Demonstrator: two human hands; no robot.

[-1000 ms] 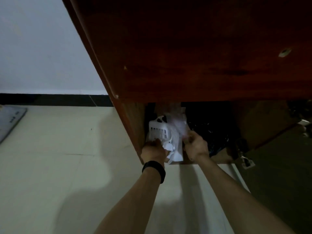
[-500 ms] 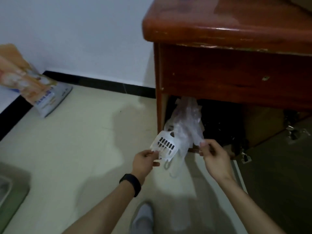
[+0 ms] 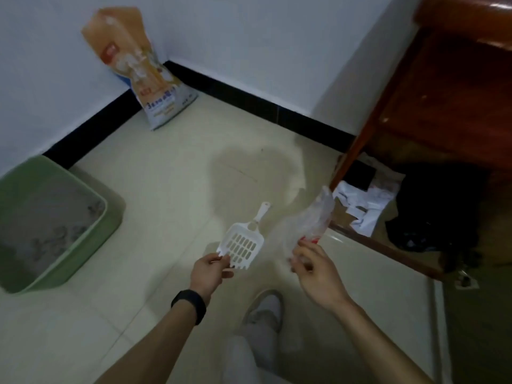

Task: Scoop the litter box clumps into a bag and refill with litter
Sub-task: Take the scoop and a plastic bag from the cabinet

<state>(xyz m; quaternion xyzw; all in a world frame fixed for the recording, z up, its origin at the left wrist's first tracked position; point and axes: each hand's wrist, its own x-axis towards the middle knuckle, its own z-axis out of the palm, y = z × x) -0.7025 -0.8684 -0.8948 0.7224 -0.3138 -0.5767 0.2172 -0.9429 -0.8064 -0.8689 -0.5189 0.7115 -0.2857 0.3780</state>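
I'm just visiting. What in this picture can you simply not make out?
Head view throughout.
Litter box: left side cut off by the frame edge; clumps lost in blur.
Litter sack: print smeared by motion blur.
Plastic bag held by the right hand: blurred, open or closed unclear.
Scoop: front corner covered by the left hand.
Dark bundle under the wooden desk: lost in shadow.
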